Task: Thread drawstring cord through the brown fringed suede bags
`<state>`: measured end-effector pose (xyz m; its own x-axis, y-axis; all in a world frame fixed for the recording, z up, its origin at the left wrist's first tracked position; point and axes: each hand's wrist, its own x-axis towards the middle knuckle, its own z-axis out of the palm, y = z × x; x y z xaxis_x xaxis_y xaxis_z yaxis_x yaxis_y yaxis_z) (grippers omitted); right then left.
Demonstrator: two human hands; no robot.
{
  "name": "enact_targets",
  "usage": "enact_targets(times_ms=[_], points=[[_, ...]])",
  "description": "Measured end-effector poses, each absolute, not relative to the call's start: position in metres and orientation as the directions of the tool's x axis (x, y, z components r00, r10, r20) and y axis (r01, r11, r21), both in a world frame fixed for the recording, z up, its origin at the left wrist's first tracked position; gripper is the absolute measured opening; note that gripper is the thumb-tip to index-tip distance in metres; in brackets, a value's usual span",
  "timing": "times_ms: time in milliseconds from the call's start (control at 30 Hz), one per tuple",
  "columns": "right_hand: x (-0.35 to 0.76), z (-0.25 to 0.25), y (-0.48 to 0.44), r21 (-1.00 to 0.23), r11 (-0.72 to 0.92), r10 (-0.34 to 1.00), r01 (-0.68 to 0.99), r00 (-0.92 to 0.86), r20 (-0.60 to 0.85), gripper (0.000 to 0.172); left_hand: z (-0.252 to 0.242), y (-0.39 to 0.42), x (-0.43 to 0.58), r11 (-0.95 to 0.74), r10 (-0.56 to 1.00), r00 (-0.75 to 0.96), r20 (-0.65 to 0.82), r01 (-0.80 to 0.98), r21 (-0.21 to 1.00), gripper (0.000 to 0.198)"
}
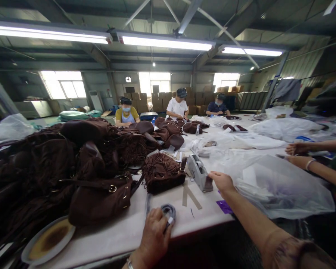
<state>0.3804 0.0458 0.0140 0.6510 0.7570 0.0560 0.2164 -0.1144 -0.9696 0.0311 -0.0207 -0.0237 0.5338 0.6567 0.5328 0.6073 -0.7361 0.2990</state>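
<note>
Near the table's front edge, my left hand [156, 229] is closed on a small grey coil [170, 212] that has a white piece on it. My right hand [221, 181] reaches forward, thumb and fingers pinched together at the near end of a grey tape dispenser [197, 172]. What lies between those fingertips is too small to make out. Left of the dispenser sits a brown fringed bag [164, 173]. A second brown bag [102, 200] with a buckled strap lies further left. Flat tan strips [190, 198] rest on the table in front of the dispenser.
A big heap of brown bags [42, 160] covers the left side. A round dish [49, 239] stands at the front left. Clear plastic bags [282, 186] spread to the right, beside a co-worker's hands [299, 155]. Several people sit across the table.
</note>
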Motion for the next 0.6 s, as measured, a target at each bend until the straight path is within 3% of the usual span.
enact_targets(times_ms=[333, 467, 600], points=[[0.37, -0.008, 0.023, -0.978, -0.171, 0.786, -0.122, 0.581, -0.21, 0.023, -0.024, -0.018, 0.031, -0.734, 0.666, 0.535, 0.52, 0.595, 0.327, 0.011], [0.373, -0.006, 0.024, -0.975, -0.2, 0.798, -0.093, 0.562, -0.217, 0.021, -0.024, -0.018, 0.032, -0.724, 0.68, 0.532, 0.505, 0.596, 0.348, 0.012], [0.376, -0.006, 0.024, -0.961, -0.27, 0.773, 0.056, 0.608, -0.182, 0.018, -0.025, -0.019, 0.031, -0.712, 0.696, 0.54, 0.474, 0.608, 0.352, 0.01]])
